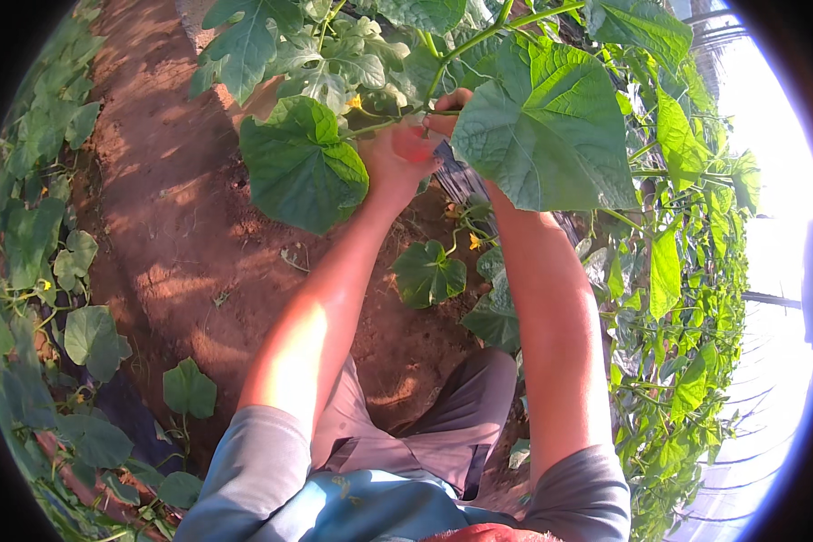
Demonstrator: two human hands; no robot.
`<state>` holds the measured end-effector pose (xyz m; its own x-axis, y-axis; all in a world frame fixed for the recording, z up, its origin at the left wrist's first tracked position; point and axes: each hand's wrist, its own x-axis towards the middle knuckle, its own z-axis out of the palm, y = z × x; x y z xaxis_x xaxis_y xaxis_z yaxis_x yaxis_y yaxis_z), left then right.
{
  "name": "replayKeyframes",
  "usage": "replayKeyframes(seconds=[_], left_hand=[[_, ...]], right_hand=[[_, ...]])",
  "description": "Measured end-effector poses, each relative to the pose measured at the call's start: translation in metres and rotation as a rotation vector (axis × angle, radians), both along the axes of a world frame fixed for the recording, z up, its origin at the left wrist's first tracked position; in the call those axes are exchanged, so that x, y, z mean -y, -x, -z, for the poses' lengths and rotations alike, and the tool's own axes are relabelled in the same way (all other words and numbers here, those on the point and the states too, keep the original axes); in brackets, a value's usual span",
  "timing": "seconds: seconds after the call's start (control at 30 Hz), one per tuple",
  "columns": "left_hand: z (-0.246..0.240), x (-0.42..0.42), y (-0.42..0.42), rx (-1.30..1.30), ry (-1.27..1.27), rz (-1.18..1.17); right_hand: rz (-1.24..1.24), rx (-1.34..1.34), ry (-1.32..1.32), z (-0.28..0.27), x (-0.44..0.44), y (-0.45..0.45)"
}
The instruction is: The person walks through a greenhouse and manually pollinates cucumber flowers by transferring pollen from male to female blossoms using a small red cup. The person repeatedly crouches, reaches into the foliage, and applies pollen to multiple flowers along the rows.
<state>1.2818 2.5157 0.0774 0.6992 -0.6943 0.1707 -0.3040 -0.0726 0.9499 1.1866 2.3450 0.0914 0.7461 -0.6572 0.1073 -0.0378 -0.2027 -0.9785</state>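
A cucumber vine stem (440, 73) with broad green leaves stands before me. My left hand (400, 152) is at the vine, just below the stem, fingers curled. A red patch (412, 143) shows at its palm; I cannot tell whether it is an object or light. My right hand (451, 110) has its thumb and fingers at the same stem, close to the left hand. A large cucumber leaf (549, 129) hides most of the right hand and wrist. Another broad leaf (305, 166) hangs left of my left wrist. A yellow flower (354, 101) is just beyond the hands.
Lobed-leaf plants (332, 64) grow beyond the hands. Bare reddish soil (176, 223) runs along the left, with a row of vines (34, 230) beside it. Dense climbing vines (684, 325) stand on the right. Dark plastic sheeting (461, 177) lies under the vine.
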Motion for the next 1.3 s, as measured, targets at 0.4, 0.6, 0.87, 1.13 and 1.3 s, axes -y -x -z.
replayKeyframes(seconds=[0.4, 0.6, 0.87, 1.13, 1.3], left_hand=[[0.004, 0.000, -0.028, 0.360, -0.109, 0.056], [0.019, 0.007, -0.041, 0.543, 0.020, 0.029], [0.029, 0.011, -0.042, 0.600, 0.006, -0.026], [0.054, 0.007, -0.038, 0.016, -0.111, 0.293], [0.061, 0.011, 0.009, -0.261, -0.144, 0.419]], right_hand=[[0.209, -0.318, 0.226, -0.029, -0.036, 0.012], [0.252, -0.360, 0.206, -0.035, -0.048, 0.006], [0.283, -0.397, 0.197, -0.041, -0.054, 0.008], [0.365, -0.450, 0.175, -0.052, -0.066, 0.031], [0.600, -0.185, 0.073, -0.024, -0.113, 0.096]])
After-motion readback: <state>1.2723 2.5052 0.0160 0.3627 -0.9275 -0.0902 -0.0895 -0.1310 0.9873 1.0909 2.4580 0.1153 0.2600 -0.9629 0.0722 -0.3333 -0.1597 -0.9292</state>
